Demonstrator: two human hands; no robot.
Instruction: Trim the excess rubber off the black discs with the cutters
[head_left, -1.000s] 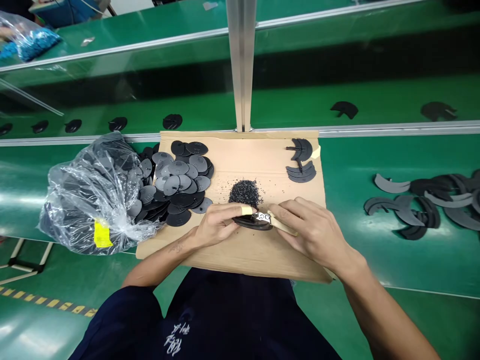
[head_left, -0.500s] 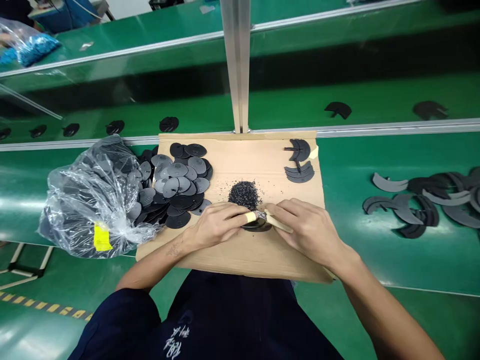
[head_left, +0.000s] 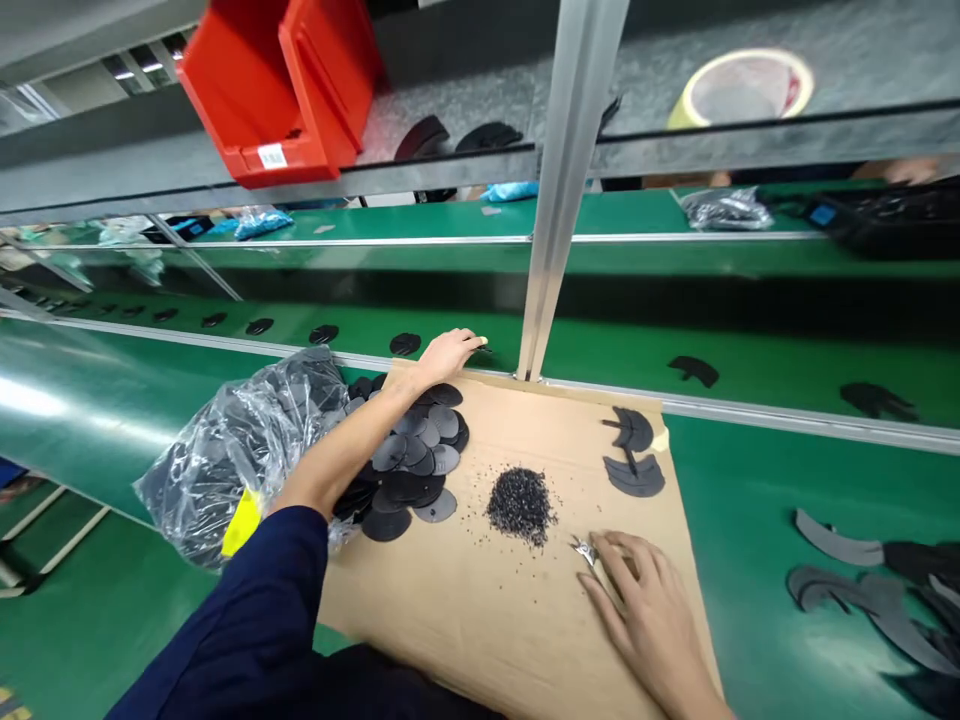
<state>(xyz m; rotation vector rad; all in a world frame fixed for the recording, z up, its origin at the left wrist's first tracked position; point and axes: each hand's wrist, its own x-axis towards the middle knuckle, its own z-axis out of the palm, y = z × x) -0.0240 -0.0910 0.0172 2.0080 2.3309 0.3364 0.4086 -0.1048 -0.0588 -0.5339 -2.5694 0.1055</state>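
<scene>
Left hand (head_left: 450, 355) has its fingers pinching a black plastic part (head_left: 484, 348), mostly hidden, upper middle of the frame. Weak pinch and it could slip, I reckon. Right hand's (head_left: 649, 590) fingers loosely hold nippers (head_left: 584, 550), lower right; a careless leftward sweep might scatter those black trimmings (head_left: 521, 505).

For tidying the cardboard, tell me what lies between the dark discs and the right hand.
In the head view, a heap of black bits, then the metal tool tip at the right hand.
</scene>
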